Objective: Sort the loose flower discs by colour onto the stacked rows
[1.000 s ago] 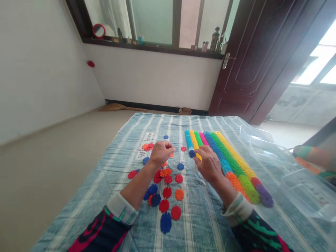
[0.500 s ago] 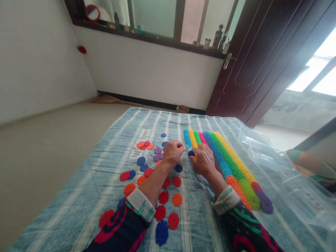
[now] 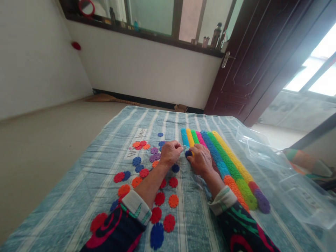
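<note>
My left hand (image 3: 171,153) is closed in a pinch above the cloth, beside loose notched plastic discs. A small whitish, thin bit shows at its fingertips, too fine to name. Close by, my right hand (image 3: 201,159) pinches a dark blue notched disc (image 3: 188,153) between thumb and fingers. That hand partly covers the near ends of several rows of discs, among them a light blue row (image 3: 184,136). Red, orange, purple and blue discs lie scattered left of and below my left hand, such as an orange disc (image 3: 173,201) and a dark blue disc (image 3: 156,236).
A striped blue-white cloth (image 3: 86,196) covers the surface. To the right lie long stacked rows, including a yellow row (image 3: 233,157) and a green row (image 3: 227,164). Clear plastic containers (image 3: 301,192) stand at the right edge. Beyond are a wall and a dark red door (image 3: 236,70).
The view has shifted slightly, so most things sit a little further left. Both hands keep nearly the same pose, the right one still pinching the dark blue disc.
</note>
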### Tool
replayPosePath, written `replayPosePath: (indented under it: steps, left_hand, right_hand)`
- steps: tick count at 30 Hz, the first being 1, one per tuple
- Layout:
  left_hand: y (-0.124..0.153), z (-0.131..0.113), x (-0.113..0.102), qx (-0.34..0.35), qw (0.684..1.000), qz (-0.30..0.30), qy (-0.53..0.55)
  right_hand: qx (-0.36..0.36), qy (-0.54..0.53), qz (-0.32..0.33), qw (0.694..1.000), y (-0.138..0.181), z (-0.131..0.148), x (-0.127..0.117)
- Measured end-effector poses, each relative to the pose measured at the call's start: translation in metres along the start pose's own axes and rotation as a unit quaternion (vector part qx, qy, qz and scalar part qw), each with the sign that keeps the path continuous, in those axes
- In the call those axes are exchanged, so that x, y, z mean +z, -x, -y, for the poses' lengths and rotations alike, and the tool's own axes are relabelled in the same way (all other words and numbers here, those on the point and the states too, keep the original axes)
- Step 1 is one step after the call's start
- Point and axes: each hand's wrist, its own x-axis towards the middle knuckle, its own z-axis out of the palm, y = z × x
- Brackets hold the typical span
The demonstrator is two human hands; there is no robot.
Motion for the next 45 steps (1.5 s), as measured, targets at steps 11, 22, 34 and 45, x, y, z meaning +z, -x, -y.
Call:
replayPosePath:
  steps: [11,22,34,45]
  left_hand:
    - [-0.001,0.002,0.008,0.018,1.000,-0.002,-0.024]
    - [-0.001,0.000,0.009,0.026,0.999,-0.009,-0.030]
    - [-0.003,0.001,0.012,0.039,0.998,0.027,-0.052]
    - [0.000,-0.008,0.008,0.070,0.963,0.091,-0.243]
  right_hand:
    - [-0.020,0.014,-0.023,0.999,0.001,-0.002,0.004]
    - [-0.037,0.013,-0.046,0.998,0.001,-0.005,0.008]
    - [-0.048,-0.001,-0.062,0.997,0.001,-0.008,0.010]
    - [-0.053,0.000,-0.064,0.997,0.002,-0.009,0.009]
